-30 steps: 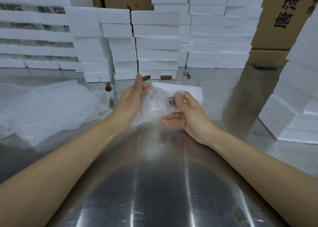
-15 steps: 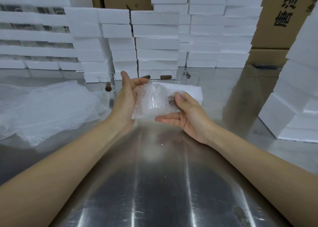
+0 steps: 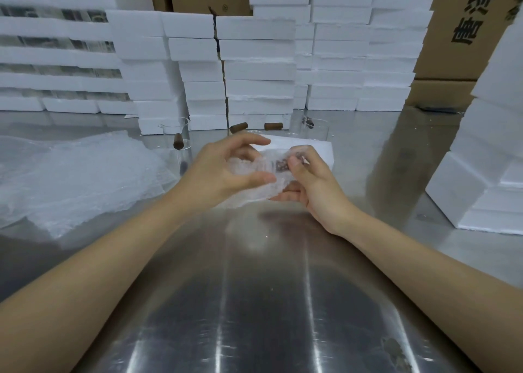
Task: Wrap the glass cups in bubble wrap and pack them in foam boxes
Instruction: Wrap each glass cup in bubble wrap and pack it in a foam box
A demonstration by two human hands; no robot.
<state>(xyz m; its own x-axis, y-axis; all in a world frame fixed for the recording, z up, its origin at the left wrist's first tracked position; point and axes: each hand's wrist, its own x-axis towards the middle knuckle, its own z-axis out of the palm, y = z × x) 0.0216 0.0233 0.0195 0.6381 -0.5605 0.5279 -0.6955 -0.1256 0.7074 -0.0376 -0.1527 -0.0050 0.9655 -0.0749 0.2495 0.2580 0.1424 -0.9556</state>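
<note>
While left hand [image 3: 223, 171] and right hand [image 3: 312, 187] clutch the wrapped cup [image 3: 270, 161], twelve o'clock: slack wrap could unroll, dropping it.

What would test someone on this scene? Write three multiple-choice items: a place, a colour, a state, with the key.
1. Where does the loose pile of clear bubble wrap lie?
A. on the shiny steel table, to the person's left
B. draped over the right arm
C. on the floor

2. What colour are the stacked rectangular foam boxes?
A. brown
B. white
C. blue

3. How is the bubble-wrapped glass cup held?
A. lying untouched
B. by the left hand and right hand together
C. by one hand only

Key: 1 A, it spreads over the tabletop at left; 2 B, every stack is white; 3 B, both thumbs press on it.
</note>
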